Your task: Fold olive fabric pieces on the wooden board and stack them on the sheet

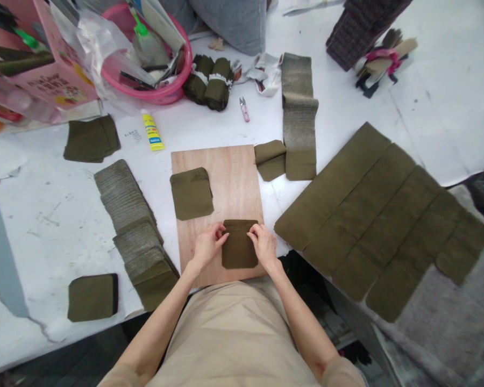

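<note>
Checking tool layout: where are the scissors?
Head view, upper centre: the scissors lie on the table, right of the rolled cloth bundles, beyond the wooden board.

Wooden board [236, 185] on white table [44, 231]

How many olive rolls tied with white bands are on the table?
2. The left roll lies beside the pink basket; the right roll is next to it, on the side away from the basket. Others may be hidden.

It's a sewing wkshp, w/ fabric pcs [239, 248] & snips [244, 109] on tbl [44, 220].
</note>
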Motion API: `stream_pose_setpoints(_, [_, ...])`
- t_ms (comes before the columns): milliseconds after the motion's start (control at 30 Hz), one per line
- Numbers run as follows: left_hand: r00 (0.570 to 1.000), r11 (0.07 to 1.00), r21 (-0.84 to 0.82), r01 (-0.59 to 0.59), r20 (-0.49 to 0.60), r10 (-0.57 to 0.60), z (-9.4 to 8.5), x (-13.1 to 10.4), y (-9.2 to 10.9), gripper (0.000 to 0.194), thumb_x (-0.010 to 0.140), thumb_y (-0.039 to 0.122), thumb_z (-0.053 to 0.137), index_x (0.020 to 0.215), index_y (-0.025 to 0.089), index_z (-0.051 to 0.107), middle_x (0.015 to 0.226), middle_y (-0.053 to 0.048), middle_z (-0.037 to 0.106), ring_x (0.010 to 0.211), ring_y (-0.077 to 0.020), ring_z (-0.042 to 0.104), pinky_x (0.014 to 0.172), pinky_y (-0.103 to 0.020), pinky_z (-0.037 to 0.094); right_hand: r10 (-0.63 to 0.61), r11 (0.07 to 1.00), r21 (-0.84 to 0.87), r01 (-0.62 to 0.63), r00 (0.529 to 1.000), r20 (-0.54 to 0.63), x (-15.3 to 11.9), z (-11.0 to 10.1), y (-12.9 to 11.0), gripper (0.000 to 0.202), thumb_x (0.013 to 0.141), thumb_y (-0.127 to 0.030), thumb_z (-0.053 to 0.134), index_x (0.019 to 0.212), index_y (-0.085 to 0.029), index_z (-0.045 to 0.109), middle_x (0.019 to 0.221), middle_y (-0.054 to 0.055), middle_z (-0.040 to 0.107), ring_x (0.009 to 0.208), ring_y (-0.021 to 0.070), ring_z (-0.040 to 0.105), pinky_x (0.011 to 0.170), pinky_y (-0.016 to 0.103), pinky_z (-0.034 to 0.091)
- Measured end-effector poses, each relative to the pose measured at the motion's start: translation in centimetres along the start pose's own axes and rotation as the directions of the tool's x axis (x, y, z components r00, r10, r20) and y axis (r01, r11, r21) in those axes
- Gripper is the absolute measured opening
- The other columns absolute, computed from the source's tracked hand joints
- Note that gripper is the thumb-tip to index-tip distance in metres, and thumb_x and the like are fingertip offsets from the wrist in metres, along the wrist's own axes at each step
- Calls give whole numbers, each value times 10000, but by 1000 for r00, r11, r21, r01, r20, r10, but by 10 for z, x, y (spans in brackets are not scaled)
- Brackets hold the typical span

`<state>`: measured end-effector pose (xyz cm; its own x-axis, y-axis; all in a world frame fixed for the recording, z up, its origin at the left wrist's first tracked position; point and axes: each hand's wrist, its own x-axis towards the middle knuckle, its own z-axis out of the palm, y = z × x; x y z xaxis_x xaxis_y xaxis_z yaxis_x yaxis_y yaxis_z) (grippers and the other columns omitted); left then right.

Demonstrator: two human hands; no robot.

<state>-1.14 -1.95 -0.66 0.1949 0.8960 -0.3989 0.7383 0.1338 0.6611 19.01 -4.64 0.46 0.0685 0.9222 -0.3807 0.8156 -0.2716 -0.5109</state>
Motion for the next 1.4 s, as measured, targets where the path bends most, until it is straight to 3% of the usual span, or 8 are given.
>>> stream_pose_setpoints(200, [1000,1000,12,1,-5,-1,0,0,1,121,813,293,593,896,209,567,665,41,568,581,-118,524,567,-229,374,38,994,-97,-42,998,-42,-1,6,-3,39,890,-257,555,910,-228,540,884,-2,572,693,142,527,562,262,285])
stream_pose_setpoints(367, [1000,1000,10,14,-4,-14,-1,1,2,118,806,285,607,889,213,565,661,46,569,581,-116,528,562,-229,374,-16,994,-109,6,996,-88,0,7,-5,169,851,-196,586,1010,-238,545,986,31,544,839,173,545,628,265,361])
stream_pose_setpoints(700, [1000,1000,18,-8,-28,9,3,1,-1,166,823,273,609,959,208,540,648,54,540,572,-123,517,552,-235,372,-86,991,-106,81,995,-42,7,-2,-5,81,831,-151,584,849,-224,553,886,26,529,827,186,501,659,283,361])
stream_pose_setpoints(833, [995,988,122,-99,-17,102,0,1,5,181,854,234,570,1031,203,547,773,15,560,657,-138,537,604,-249,405,-176,977,-128,169,983,-45,6,-3,-3,97,833,-130,554,816,-222,528,872,30,542,862,199,477,685,295,348])
stream_pose_setpoints(1000, [975,929,297,-223,82,207,-4,4,10,229,874,190,527,1092,242,574,984,-35,541,791,-160,554,655,-260,425,-255,965,-78,252,967,-27,2,-7,0,93,835,-129,532,839,-220,513,849,18,570,854,191,483,730,305,351])
stream_pose_setpoints(1200, [967,909,339,-243,164,197,-12,12,12,52,869,229,546,900,208,582,927,-34,533,760,-162,550,646,-262,418,-117,993,1,117,993,-19,-3,-3,1,142,865,-204,532,1004,-205,504,901,39,616,841,193,565,730,300,399])
stream_pose_setpoints(1400, [973,909,362,-205,172,151,-15,13,16,122,874,310,550,838,196,573,889,-42,582,722,-168,569,610,-264,398,71,997,-30,-70,997,13,-2,0,-3,276,883,-250,540,1147,-204,473,918,56,667,793,214,634,664,299,421])
